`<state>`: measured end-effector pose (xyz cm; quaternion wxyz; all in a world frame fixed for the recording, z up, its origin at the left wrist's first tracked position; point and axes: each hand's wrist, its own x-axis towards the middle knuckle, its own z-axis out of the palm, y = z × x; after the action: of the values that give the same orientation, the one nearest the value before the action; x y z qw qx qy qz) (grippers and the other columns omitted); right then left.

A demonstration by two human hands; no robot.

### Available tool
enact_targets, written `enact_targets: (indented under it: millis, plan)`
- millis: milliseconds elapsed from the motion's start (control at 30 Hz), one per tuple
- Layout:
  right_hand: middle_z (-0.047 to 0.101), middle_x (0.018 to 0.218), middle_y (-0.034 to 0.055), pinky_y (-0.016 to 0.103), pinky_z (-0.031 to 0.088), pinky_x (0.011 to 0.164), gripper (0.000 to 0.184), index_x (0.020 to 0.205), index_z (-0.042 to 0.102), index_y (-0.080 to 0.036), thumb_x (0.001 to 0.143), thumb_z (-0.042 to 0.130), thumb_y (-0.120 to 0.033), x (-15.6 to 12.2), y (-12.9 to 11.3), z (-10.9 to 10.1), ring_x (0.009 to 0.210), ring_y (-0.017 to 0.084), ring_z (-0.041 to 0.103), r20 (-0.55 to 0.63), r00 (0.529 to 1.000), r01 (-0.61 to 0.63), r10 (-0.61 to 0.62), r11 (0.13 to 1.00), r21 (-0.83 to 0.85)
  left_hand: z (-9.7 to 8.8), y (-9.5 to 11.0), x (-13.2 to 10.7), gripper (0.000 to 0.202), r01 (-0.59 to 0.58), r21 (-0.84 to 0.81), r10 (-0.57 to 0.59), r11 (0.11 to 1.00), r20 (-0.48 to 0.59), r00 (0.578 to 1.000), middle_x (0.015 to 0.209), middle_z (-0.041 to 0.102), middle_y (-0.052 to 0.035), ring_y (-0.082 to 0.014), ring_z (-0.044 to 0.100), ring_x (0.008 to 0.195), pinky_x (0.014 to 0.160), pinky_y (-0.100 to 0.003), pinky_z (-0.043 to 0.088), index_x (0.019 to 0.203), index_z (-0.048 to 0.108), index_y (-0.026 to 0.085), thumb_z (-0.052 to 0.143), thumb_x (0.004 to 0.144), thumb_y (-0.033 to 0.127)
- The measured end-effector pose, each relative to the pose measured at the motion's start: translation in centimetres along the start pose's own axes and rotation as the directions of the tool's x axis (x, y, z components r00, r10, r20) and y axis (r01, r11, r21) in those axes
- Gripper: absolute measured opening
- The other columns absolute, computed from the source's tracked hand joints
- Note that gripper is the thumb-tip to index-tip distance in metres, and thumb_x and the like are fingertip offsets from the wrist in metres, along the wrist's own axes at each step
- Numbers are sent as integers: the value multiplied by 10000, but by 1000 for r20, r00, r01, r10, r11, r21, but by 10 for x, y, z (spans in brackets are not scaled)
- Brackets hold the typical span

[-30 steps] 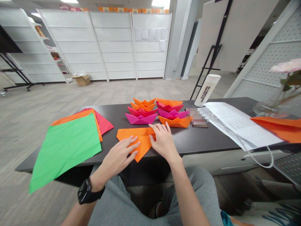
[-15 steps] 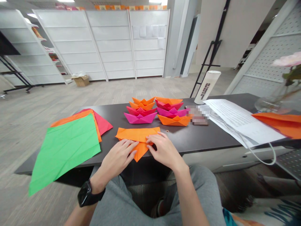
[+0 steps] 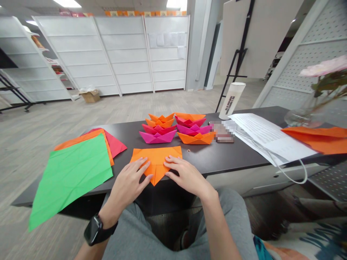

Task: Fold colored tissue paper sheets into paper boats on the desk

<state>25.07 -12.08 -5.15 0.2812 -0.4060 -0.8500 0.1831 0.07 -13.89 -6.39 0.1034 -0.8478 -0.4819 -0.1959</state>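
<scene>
A folded orange paper (image 3: pixel 157 157), pointed toward me, lies on the dark table (image 3: pixel 227 159) near its front edge. My left hand (image 3: pixel 129 183) rests flat on the paper's left slanted edge, fingers stretched out. My right hand (image 3: pixel 184 176) presses flat on the right slanted edge, fingers spread. A black watch (image 3: pixel 95 229) sits on my left wrist. Behind the paper stand several finished paper boats (image 3: pixel 175 128) in orange, pink and red.
A green sheet (image 3: pixel 71 174) over orange and pink sheets hangs off the table's left front. At right lie printed papers (image 3: pixel 267 135), another orange sheet (image 3: pixel 318 139), a white tube (image 3: pixel 231 100) and a glass vase (image 3: pixel 303 115) with a flower. A cable loops over the front edge.
Both hands slid down toward me along the orange paper, flattening its two slanted folds into a point. The camera view shifted slightly.
</scene>
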Motion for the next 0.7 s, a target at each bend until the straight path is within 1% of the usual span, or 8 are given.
enact_targets:
  millis: [100, 167, 267, 333, 433, 567, 633, 700]
  plan:
    - [576, 1395, 78, 468, 354, 1152, 372, 1283, 633, -228, 913, 629, -263, -6, 7, -7, 1355, 233, 472, 41, 999, -24, 22, 999, 40, -3, -11, -11, 415, 53, -25, -53, 998, 16, 998, 1364, 608, -120, -290, 574, 1239, 1030, -470, 469, 1291, 596, 184, 478, 965, 411]
    - [571, 1397, 69, 519, 303, 1169, 380, 1289, 624, -254, 909, 633, -262, -10, 12, -12, 1353, 237, 474, 56, 998, -36, 34, 999, 31, -6, -16, -17, 422, 49, -40, -48, 998, 24, 999, 1371, 607, -108, -288, 573, 1247, 1032, -465, 472, 1293, 595, 197, 488, 957, 429]
    - [592, 1375, 69, 573, 238, 1179, 371, 1275, 630, -270, 904, 636, -262, -17, 16, -19, 1324, 246, 509, 31, 997, -75, 75, 997, -9, -9, -18, -21, 465, 36, -45, -35, 998, 26, 999, 1360, 614, -116, -303, 584, 1229, 1031, -475, 473, 1303, 585, 189, 557, 913, 441]
    - [601, 1368, 73, 581, 234, 1177, 402, 1282, 622, -265, 881, 662, -267, -22, 16, -22, 1308, 253, 527, 31, 994, -102, 103, 995, -18, -9, -17, -22, 499, 36, -44, -36, 998, 17, 999, 1339, 624, -131, -316, 590, 1210, 1030, -484, 473, 1297, 583, 171, 621, 868, 423]
    - [618, 1351, 75, 545, 291, 1158, 485, 1275, 617, -247, 805, 733, -217, -25, 8, -21, 1285, 259, 543, 41, 996, -80, 81, 996, -34, -8, -15, -27, 497, 45, -49, -47, 998, -23, 999, 1239, 675, -135, -320, 627, 1127, 1002, -501, 491, 1259, 601, 161, 678, 830, 402]
    - [717, 1040, 34, 386, 480, 954, 283, 1013, 714, -230, 832, 618, -35, -24, -6, -23, 1014, 204, 649, 21, 1000, -11, 13, 997, -76, -12, -18, -44, 209, 13, -144, -28, 990, -101, 995, 973, 737, -48, -244, 689, 923, 1002, -485, 494, 1080, 679, 231, 593, 909, 315]
    - [712, 915, 18, 339, 500, 858, 248, 927, 724, -228, 875, 572, -39, -24, -14, -29, 894, 184, 650, -3, 1000, 5, -6, 999, -43, -20, -19, -53, 159, 1, -227, -31, 974, -128, 991, 934, 737, -15, -215, 698, 896, 1019, -459, 490, 1013, 692, 265, 558, 927, 275]
    - [713, 900, 14, 314, 507, 821, 209, 936, 725, -234, 908, 570, -97, -27, -22, -36, 870, 178, 649, -53, 998, 17, -15, 999, 44, -31, -19, -58, 137, 74, -318, -127, 945, -150, 981, 962, 736, -8, -218, 699, 929, 1004, -436, 509, 991, 689, 277, 578, 914, 300]
